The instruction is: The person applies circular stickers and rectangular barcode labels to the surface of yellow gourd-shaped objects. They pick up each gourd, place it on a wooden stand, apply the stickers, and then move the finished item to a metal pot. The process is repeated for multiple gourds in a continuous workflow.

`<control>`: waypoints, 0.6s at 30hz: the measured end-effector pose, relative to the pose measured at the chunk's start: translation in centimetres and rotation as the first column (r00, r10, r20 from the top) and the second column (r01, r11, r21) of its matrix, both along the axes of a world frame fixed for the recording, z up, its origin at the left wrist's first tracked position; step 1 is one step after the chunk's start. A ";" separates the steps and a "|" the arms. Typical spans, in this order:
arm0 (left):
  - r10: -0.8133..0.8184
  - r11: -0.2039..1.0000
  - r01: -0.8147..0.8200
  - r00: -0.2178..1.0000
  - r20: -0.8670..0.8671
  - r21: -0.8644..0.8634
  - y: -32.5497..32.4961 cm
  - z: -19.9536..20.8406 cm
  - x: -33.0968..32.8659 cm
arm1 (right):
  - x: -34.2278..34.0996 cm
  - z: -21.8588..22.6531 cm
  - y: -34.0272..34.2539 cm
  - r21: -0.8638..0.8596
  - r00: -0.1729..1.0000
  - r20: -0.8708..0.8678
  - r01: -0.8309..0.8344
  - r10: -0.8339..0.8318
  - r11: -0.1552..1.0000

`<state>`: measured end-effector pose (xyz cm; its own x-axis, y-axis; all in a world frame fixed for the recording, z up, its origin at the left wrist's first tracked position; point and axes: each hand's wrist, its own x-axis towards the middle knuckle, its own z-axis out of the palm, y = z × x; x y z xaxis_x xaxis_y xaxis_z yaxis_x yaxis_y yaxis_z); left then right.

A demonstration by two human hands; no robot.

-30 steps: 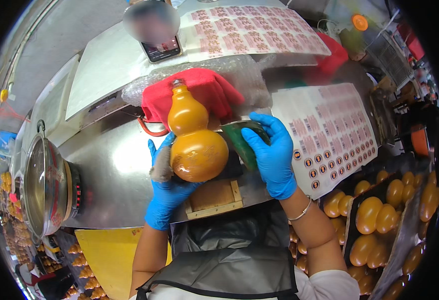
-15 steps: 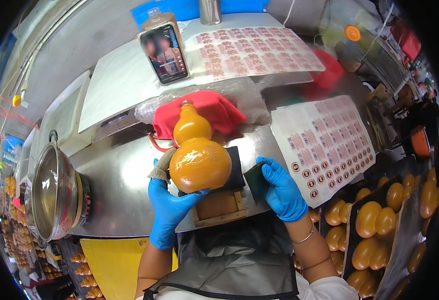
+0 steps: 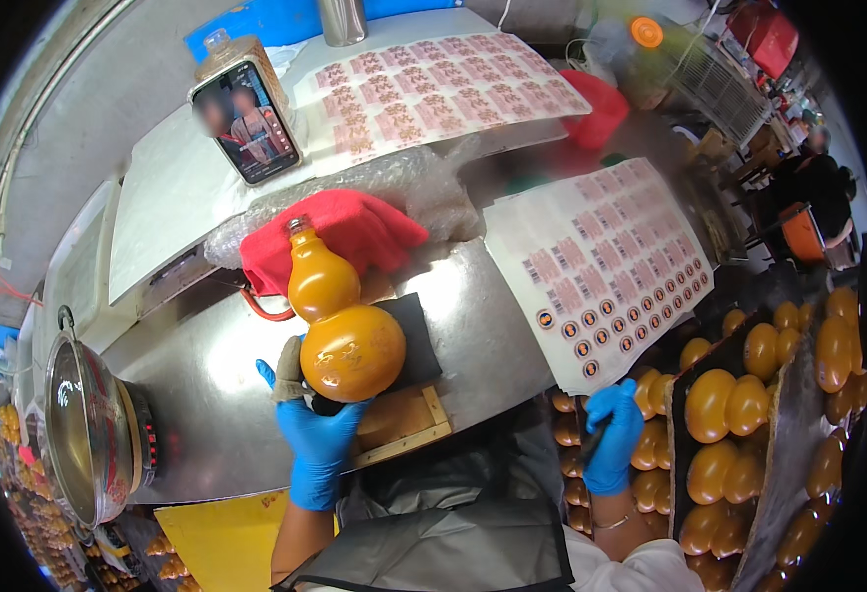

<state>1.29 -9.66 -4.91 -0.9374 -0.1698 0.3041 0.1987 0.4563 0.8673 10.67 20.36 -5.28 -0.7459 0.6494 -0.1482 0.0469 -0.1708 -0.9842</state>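
The left hand (image 3: pixel 317 434) has its fingers clamped on an amber gourd-shaped bottle (image 3: pixel 352 350) above the table (image 3: pixel 483 340), long axis slanting, neck pointing away and slightly left; its faint characters are unreadable. Rightward lies a printed label sheet (image 3: pixel 591 261). The right hand's (image 3: pixel 613 434) fingers curl together, apparently around something dark, though blurred.

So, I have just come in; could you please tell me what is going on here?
A person's blue-gloved left grip supports an amber gourd-shaped bottle at its wide lower bulb, the neck pointing away, toward a red cloth. The blue-gloved right grip is off to the right, apart from the bottle; something dark shows at it, too unclear to name. A printed label sheet lies on the right, and similar amber gourd shapes sit in rows nearer the person.
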 end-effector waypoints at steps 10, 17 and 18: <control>-0.072 0.997 0.072 0.991 0.109 0.002 -1.5 -2.2 -0.1 | 2.3 -4.4 3.0 -0.253 0.891 0.341 0.393 -0.299 0.884; -0.099 0.995 0.099 0.993 0.062 0.002 -3.2 -3.7 -0.9 | -0.1 -4.0 3.0 -0.232 0.956 0.268 0.183 -0.119 0.955; -0.105 0.994 0.105 0.992 0.068 0.011 -2.9 -3.6 -1.0 | -0.8 -3.7 2.9 -0.185 0.954 0.275 0.173 -0.118 0.967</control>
